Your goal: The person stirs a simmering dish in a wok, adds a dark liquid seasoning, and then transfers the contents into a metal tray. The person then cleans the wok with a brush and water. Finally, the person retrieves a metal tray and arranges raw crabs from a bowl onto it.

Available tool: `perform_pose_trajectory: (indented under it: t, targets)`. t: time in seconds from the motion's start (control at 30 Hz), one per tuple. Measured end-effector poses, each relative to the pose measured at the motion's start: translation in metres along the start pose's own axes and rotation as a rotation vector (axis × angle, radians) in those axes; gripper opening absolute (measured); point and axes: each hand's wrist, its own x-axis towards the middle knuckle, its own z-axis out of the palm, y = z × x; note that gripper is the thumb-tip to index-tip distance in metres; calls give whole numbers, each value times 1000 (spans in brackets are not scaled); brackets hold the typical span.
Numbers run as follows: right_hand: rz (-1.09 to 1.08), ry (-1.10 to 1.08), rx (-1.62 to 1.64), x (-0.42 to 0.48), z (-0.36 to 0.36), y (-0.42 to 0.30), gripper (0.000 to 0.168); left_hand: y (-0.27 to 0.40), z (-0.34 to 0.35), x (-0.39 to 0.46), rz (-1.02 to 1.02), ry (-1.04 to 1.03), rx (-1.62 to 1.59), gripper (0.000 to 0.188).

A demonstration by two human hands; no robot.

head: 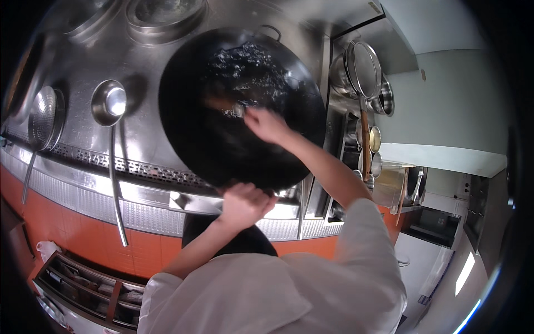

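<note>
A large black wok (187,125) sits tilted on the steel cooking range, wet and shiny on its inner far side. My left hand (246,205) is closed on the near rim of the wok. Over the middle of the wok, my right hand (265,124) grips a blurred brownish thing, perhaps a brush (221,102), at the wet surface. Motion blur hides its exact kind. A loop handle (272,31) stands out at the wok's far edge.
Left of the wok, a steel ladle (109,104) and a perforated skimmer (41,121) rest on the range. A round steel burner ring (164,21) lies behind. To the right are a wooden-handled strainer (364,71), bowls and several small containers. An open drawer unit (112,300) stands lower left.
</note>
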Motion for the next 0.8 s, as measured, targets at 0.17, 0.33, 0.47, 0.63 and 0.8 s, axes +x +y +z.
perform_pose_trajectory:
  t: [0.17,0.33,0.47,0.63,0.8]
  targets:
    - [266,-64,-547,1,-69,57,27,-6,-6,-2,133,21,94,30]
    - [273,-328,-507,-126,-130,46,28,-21,4,-7,123,122,45,32]
    - [583,-835,405,-136,-130,-30,36,-24,11,-12,107,131,52,31]
    - [167,-167,34,3,-8,-10,29,-20,10,-17,98,64,43,30]
    - [283,-116,-459,-28,-66,45,29,-19,2,-18,48,29,58,23]
